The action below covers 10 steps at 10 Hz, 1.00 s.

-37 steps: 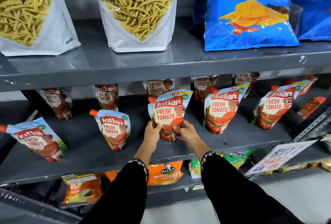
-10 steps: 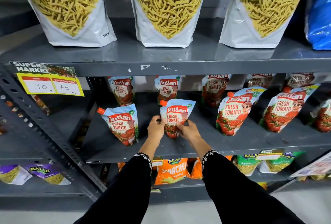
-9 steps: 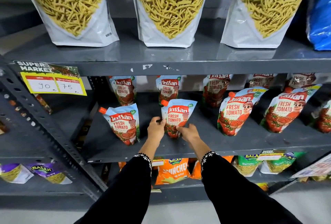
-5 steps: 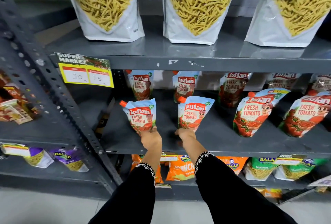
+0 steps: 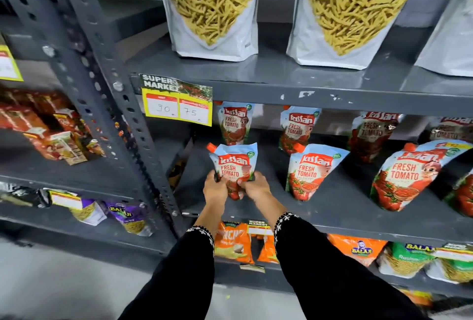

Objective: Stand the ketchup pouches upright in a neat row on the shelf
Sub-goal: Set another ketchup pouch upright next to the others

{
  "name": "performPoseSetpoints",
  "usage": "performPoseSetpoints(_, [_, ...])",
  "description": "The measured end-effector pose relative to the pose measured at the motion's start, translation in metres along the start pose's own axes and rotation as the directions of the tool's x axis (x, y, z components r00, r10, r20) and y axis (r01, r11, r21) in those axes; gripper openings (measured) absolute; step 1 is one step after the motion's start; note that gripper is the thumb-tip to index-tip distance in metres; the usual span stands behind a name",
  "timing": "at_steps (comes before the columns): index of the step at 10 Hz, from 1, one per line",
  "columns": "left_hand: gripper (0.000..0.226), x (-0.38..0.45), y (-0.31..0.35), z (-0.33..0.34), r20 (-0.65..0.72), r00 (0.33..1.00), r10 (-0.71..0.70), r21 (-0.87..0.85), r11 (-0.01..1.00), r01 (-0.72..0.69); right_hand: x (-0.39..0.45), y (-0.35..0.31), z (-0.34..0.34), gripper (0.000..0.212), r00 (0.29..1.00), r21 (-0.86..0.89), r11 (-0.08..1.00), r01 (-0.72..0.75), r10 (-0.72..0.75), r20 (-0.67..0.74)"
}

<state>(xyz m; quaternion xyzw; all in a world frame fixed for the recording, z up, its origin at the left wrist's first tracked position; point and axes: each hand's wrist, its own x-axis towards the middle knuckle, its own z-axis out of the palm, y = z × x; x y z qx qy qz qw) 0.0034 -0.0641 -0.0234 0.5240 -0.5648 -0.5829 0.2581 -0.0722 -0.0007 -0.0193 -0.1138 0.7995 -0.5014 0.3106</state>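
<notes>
Pouch (image 5: 234, 166) centre frame, pinched low by my left hand (image 5: 214, 188) and right hand (image 5: 256, 186) fingers; second pouch (image 5: 311, 171) upright beside, price tag (image 5: 176, 100) above.

Both hands grip leftmost front ketchup pouch (image 5: 234, 166) low down: left hand (image 5: 214, 190) on its left edge, right hand (image 5: 254, 187) on right. Next pouch (image 5: 311, 171) stands right of grip; price tag (image 5: 176, 100) above-left.

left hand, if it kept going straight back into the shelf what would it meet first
Probably the back-row ketchup pouch standing behind the pouch that the left hand holds; depth is hard to judge.
</notes>
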Motion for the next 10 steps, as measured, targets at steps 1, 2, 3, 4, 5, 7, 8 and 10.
performPoseSetpoints(1, [0.041, 0.004, 0.0, -0.005, -0.027, 1.0, 0.005, -0.027, 1.0, -0.005, 0.0, -0.003, 0.006, 0.036, 1.0, -0.004, 1.0, 0.013, -0.013, 0.0])
performPoseSetpoints(2, [0.037, 0.01, 0.001, -0.011, -0.03, 0.999, 0.012, -0.037, 0.999, -0.013, -0.001, -0.006, 0.013, 0.036, 1.0, -0.009, 1.0, 0.018, -0.018, -0.004])
performPoseSetpoints(3, [0.037, 0.017, 0.0, -0.014, -0.013, 1.0, 0.006, -0.064, 0.998, -0.007, -0.002, -0.008, 0.019, 0.036, 1.0, 0.043, 0.999, 0.012, -0.013, 0.017])
performPoseSetpoints(4, [0.04, 0.021, 0.0, -0.017, 0.006, 1.0, 0.002, -0.081, 0.997, -0.002, -0.005, -0.011, 0.02, 0.036, 1.0, 0.043, 0.999, 0.003, -0.004, 0.026])
performPoseSetpoints(5, [0.041, 0.024, -0.002, -0.019, 0.034, 0.999, 0.001, -0.105, 0.994, 0.003, -0.004, -0.011, 0.021, 0.036, 1.0, 0.059, 0.998, 0.018, -0.019, 0.02])
performPoseSetpoints(7, [0.042, 0.029, -0.001, -0.022, 0.061, 0.998, -0.009, -0.142, 0.99, 0.018, -0.004, -0.011, 0.026, 0.034, 1.0, 0.056, 0.998, 0.019, -0.019, 0.012])
performPoseSetpoints(8, [0.045, 0.025, -0.002, -0.024, 0.099, 0.995, -0.006, -0.136, 0.991, 0.02, -0.007, -0.012, 0.025, 0.032, 1.0, 0.057, 0.998, 0.013, -0.014, 0.014])
performPoseSetpoints(10, [0.048, 0.009, 0.001, -0.022, 0.029, 1.0, -0.002, -0.08, 0.997, 0.004, -0.016, -0.007, 0.021, 0.047, 0.999, -0.003, 1.0, 0.014, -0.014, 0.038])
